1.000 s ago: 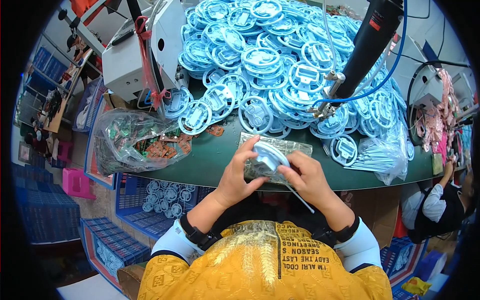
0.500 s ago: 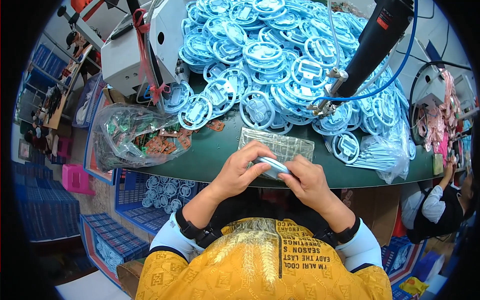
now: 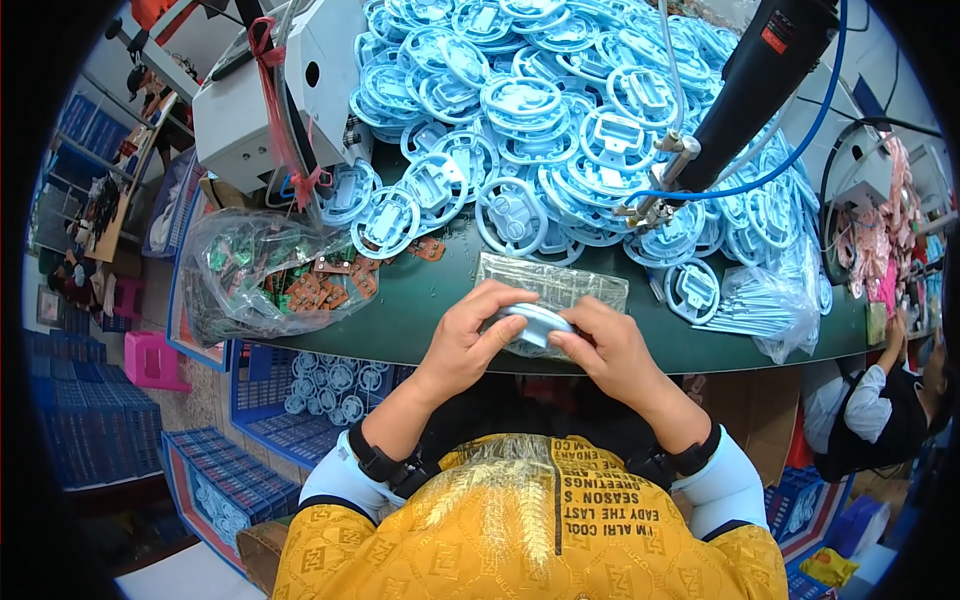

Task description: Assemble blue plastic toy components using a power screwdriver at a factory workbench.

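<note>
Between both hands, over the near edge of the green table, I hold a light blue plastic toy steering wheel (image 3: pixel 538 322). My left hand (image 3: pixel 470 340) pinches its left rim between thumb and fingers. On the opposite rim, my right hand (image 3: pixel 602 345) grips the same way. The wheel is tilted, and fingers cover parts of its rim. Just beyond the hands lies a flat pad wrapped in clear tape (image 3: pixel 555 280). A big heap of similar light blue wheels (image 3: pixel 525 105) rises behind it.
A clear bag of small circuit boards (image 3: pixel 270 275) lies at left. At right is a bag of thin blue sticks (image 3: pixel 755 310). A black tool (image 3: pixel 760 90) on a stand leans over the heap. Below the table sits a blue crate (image 3: pixel 270 395) holding wheels. Another person (image 3: pixel 875 410) works at far right.
The wheel has been tilted, so more of its flat side and centre shows. Both hands still grip it, in nearly the same place.
</note>
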Demonstrator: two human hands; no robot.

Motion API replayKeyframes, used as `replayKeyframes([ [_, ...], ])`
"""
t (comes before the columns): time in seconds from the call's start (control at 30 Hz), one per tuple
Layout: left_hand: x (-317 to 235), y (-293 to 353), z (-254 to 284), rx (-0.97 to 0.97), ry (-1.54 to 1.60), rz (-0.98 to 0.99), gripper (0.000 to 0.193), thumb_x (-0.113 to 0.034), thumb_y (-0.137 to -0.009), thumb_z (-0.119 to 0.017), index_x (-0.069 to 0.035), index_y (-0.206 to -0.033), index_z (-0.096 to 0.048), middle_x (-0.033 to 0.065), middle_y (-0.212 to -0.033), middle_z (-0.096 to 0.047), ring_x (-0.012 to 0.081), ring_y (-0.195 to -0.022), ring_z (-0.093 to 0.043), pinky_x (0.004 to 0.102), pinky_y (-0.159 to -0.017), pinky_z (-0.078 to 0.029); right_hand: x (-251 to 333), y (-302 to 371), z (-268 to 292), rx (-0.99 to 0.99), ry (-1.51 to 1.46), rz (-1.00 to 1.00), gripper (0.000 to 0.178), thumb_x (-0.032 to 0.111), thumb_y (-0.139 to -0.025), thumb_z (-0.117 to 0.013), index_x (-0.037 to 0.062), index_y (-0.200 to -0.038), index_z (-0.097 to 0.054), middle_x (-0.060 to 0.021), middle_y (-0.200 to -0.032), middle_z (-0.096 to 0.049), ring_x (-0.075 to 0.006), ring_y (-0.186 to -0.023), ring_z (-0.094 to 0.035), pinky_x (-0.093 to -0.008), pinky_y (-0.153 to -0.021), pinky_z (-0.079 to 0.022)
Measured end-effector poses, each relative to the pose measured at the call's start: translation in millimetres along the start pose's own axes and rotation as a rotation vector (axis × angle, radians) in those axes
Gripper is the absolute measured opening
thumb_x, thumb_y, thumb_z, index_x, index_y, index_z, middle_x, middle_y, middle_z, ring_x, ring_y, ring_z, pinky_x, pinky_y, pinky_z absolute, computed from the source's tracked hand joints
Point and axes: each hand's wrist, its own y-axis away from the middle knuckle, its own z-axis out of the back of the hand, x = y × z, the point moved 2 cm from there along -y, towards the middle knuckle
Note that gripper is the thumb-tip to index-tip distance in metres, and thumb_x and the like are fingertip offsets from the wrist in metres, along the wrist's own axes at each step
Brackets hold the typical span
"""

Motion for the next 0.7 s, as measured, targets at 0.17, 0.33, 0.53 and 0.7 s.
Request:
replayKeyframes([
  [0.17,7,-6,1,0.026,-0.058,0.146,0.024,-0.012,-0.095,-0.06,0.0,-0.115,-0.065,0.0052,-0.094,-0.061,0.0129,-0.085,-0.057,0.0247,-0.074,-0.044,-20,-3,-5,0.11,-0.204,-0.227,0.022,0.02,-0.093,-0.064,0.0006,-0.105,-0.065,-0.0115,-0.083,-0.062,-0.0236,-0.072,-0.061,-0.0355,-0.064,-0.047],
  [0.33,10,-6,-4,0.024,-0.062,0.19,0.02,-0.014,-0.096,-0.06,0.0,-0.109,-0.067,0.0051,-0.089,-0.06,0.0129,-0.083,-0.058,0.0257,-0.074,-0.045,-18,-11,-8,0.073,-0.224,-0.159,0.023,0.019,-0.097,-0.059,-0.0016,-0.105,-0.063,-0.0071,-0.08,-0.063,-0.0154,-0.073,-0.06,-0.0298,-0.067,-0.047],
  [0.53,9,-9,-8,0.033,-0.175,0.211,0.019,-0.013,-0.094,-0.06,-0.002,-0.107,-0.068,0.0112,-0.088,-0.06,0.0252,-0.081,-0.061,0.0331,-0.073,-0.047,-29,-13,-14,0.109,-0.161,-0.147,0.022,0.021,-0.096,-0.058,-0.0004,-0.099,-0.061,-0.0159,-0.085,-0.062,-0.0308,-0.076,-0.061,-0.0377,-0.069,-0.047],
  [0.7,15,-7,-12,0.041,-0.208,0.23,0.018,-0.014,-0.093,-0.061,-0.001,-0.104,-0.067,0.0106,-0.088,-0.06,0.0231,-0.082,-0.061,0.0323,-0.074,-0.047,-30,-12,-16,0.13,-0.157,-0.168,0.02,0.019,-0.095,-0.057,-0.0015,-0.094,-0.059,-0.0162,-0.083,-0.06,-0.0322,-0.077,-0.059,-0.0393,-0.069,-0.046],
])
